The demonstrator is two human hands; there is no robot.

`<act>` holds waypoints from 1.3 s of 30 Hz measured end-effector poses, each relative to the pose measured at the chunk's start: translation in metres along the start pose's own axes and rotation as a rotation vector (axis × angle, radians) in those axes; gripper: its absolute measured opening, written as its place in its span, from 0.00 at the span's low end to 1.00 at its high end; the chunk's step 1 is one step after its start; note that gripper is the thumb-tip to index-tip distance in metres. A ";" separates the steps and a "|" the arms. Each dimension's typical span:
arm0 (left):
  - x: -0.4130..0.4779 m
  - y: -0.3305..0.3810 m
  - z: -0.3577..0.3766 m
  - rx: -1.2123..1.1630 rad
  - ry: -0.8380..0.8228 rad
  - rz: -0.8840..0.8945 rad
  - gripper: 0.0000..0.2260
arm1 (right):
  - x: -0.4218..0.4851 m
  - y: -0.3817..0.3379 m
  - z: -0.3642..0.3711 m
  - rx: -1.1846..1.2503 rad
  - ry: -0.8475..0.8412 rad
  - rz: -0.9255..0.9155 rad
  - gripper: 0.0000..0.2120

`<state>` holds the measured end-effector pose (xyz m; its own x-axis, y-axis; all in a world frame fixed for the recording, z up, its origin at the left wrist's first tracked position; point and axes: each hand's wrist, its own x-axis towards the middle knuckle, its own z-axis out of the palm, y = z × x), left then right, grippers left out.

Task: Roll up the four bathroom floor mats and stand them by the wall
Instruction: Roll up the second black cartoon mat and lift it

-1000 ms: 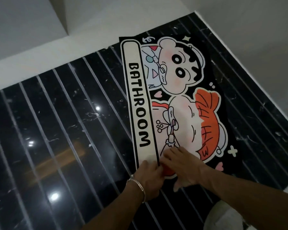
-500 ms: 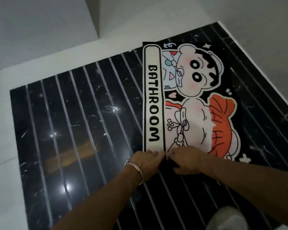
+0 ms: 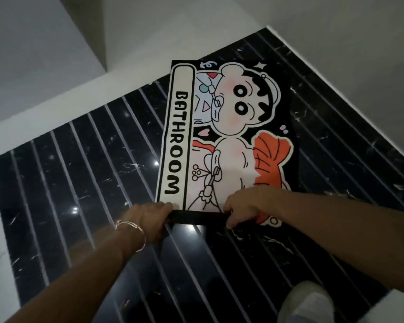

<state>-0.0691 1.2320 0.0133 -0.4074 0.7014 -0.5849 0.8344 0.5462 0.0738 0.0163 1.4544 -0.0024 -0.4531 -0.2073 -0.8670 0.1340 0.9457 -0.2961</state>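
A cartoon floor mat (image 3: 222, 136) printed with the word BATHROOM lies on the black striped floor. Its near edge is turned over into a thin black roll (image 3: 196, 217). My left hand (image 3: 147, 217), with a bangle on the wrist, grips the left end of that roll. My right hand (image 3: 245, 206) grips the right end, fingers curled over the folded edge. Only this one mat is in view.
The black marble floor (image 3: 79, 183) has pale stripes and a white border. A grey wall corner (image 3: 107, 38) stands beyond the mat's far end, and another wall (image 3: 348, 43) runs along the right. A light shoe (image 3: 306, 301) shows at the bottom right.
Both hands have moved apart along the mat's near edge and turned it over into a narrow black roll. The view has shifted a little.
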 end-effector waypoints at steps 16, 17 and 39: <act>0.010 -0.048 -0.073 0.515 0.051 0.046 0.14 | 0.037 -0.040 0.012 -0.182 0.664 0.229 0.24; 0.010 -0.054 -0.078 0.535 0.041 -0.001 0.14 | 0.039 -0.046 -0.001 -0.167 0.661 0.229 0.25; 0.006 -0.031 -0.004 0.197 -0.205 0.078 0.17 | 0.030 -0.076 0.031 -0.413 0.548 -0.019 0.15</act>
<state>-0.0989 1.2213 0.0105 -0.2721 0.6194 -0.7364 0.9245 0.3805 -0.0216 0.0203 1.3682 -0.0183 -0.8472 -0.1712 -0.5028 -0.1765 0.9836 -0.0376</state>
